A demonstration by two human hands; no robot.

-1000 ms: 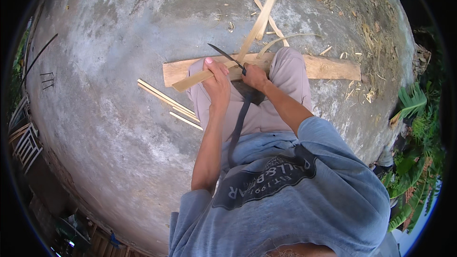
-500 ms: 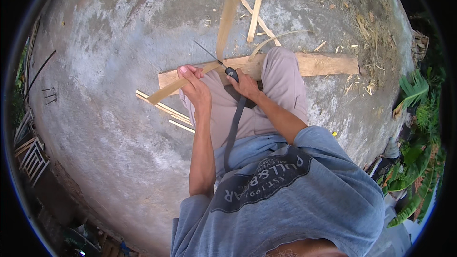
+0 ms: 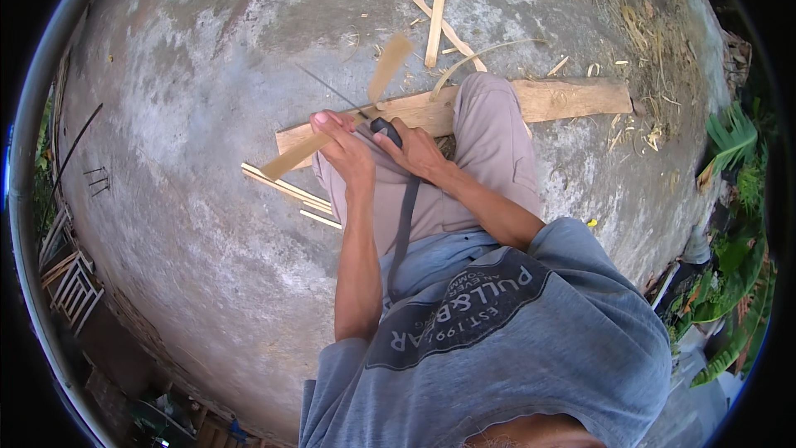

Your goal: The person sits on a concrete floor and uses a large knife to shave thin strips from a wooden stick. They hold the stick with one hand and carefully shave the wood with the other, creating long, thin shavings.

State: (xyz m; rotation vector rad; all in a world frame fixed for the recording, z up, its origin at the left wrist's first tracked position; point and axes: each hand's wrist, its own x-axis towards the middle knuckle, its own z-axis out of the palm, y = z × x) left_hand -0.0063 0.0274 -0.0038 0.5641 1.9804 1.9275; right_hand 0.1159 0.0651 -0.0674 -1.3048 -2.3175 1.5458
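My left hand (image 3: 347, 151) is closed around a flat, pale wooden strip (image 3: 292, 159), probably bamboo, slanting over my thigh. In my right hand (image 3: 416, 152) is the black handle of a knife (image 3: 386, 130). Its thin dark blade reaches up and left, crossing the strip just beyond my left fingers. Past the blade a blurred, tan length (image 3: 390, 66) stands up from the strip; whether it is a peeled layer cannot be made out. A rough wooden plank (image 3: 572, 99) lies crosswise under and beyond my knees.
Thin sticks (image 3: 286, 188) lie by my left leg. Two crossed wooden slats (image 3: 437, 12) and a curved thin strip (image 3: 489, 48) rest on the concrete floor beyond the plank. Shavings (image 3: 651, 137) are scattered at the right, near green plants (image 3: 734, 149). A dark strap (image 3: 405, 224) hangs over my lap.
The knife and my right hand have moved left, closer to my left hand. The blurred tan length has dropped and looks shorter. My left hand keeps its hold on the strip.
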